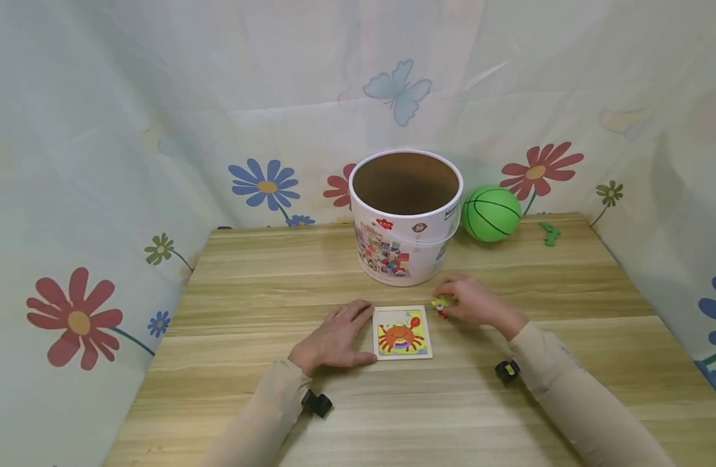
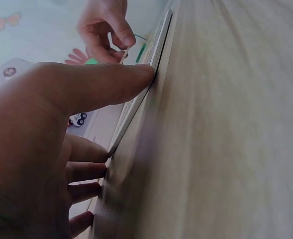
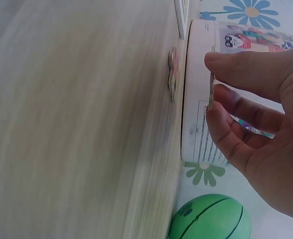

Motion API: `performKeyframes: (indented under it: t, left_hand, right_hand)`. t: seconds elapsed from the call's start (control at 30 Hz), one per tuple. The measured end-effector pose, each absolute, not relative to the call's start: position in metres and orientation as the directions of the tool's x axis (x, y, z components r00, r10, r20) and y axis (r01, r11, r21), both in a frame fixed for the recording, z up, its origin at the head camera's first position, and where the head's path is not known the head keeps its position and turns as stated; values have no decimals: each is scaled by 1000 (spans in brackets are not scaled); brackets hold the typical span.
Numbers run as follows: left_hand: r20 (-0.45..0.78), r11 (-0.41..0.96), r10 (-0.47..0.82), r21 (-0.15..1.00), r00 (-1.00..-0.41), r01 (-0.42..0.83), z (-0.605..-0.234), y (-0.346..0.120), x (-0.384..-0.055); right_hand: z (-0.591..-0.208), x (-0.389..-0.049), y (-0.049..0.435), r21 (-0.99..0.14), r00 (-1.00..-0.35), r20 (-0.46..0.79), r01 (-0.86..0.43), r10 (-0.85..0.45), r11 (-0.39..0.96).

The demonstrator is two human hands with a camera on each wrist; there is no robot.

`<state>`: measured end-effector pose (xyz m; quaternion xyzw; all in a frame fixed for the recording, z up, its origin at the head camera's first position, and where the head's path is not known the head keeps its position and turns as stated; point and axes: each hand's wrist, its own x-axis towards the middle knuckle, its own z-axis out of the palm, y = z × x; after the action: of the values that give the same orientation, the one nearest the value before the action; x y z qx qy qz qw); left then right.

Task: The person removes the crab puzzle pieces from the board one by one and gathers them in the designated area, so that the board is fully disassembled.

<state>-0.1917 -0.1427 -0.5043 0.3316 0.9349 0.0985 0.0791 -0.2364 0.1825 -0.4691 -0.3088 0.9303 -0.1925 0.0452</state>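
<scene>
1. Right hand: I see it pinching a thin piece at two o'clock from the crab puzzle.
2. Left hand, fingers spread, touches the puzzle's nine-o'clock edge.
3. Bucket stands at twelve.

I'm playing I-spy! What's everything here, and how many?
Table: one, brown, underneath
Bucket: one, white with pictures, back
Ball: one, green, right of bucket
Small shape: one, green, right of ball
Crab board: one, pale with orange crab, centre
Pinched piece: one, yellowish, right of board
Loose piece: one, reddish, on table
Flowery cloth: count unclear, whitish, around
Wrist cameras: two, black, at wrists
Sleeves: two, beige, on arms
Left fingers: one set, at board's edge
Right fingers: one set, pinching piece
</scene>
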Motion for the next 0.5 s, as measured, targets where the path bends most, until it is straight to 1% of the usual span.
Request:
performKeyframes:
  t: [0.17,0.5]
  left_hand:
    - [-88,768,627,237,-774,595,-506,-143,-192]
    - [-90,770,624,240,-776,591,-507,-142,-193]
  right_hand:
    - [-468,-237,191,-382,-818,1,-532,-576,755]
    - [-477,-235,207,-350,-817,55,-554,-574,755]
